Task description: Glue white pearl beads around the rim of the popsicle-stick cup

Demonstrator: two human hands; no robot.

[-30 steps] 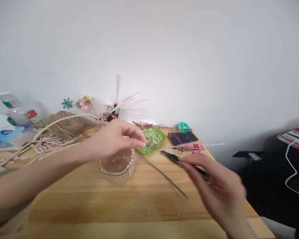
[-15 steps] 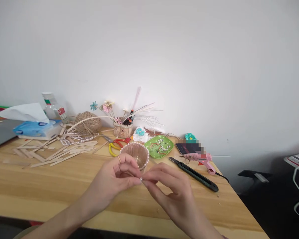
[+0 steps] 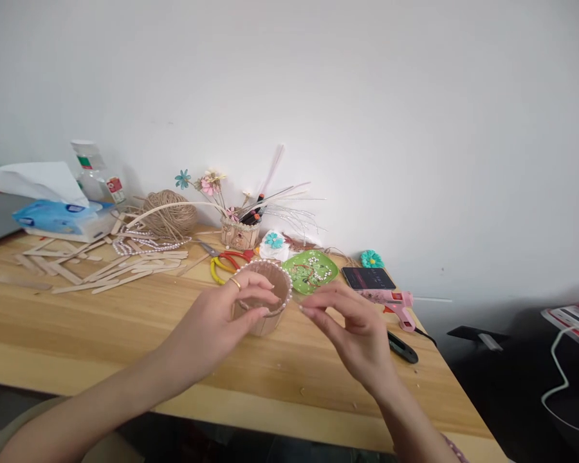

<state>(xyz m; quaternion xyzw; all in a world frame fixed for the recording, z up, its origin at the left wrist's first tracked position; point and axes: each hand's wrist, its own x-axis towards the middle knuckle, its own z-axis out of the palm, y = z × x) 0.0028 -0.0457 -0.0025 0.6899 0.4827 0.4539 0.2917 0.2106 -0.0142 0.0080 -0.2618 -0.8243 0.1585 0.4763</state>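
Fingers point(image 3: 253, 297) of left hand point(image 3: 212, 328) now clasp cup point(image 3: 270, 321); right hand point(image 3: 357, 334) has parted, spread.

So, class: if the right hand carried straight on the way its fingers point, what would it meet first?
Probably the pearl-rimmed cup, which the left hand grips; the right hand points leftward at its rim, though depth is unclear.

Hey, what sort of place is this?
Probably a home craft table: wooden craft sticks, a ball of twine and a pink glue gun lie on it, and the left hand grips a small pearl-rimmed cup.
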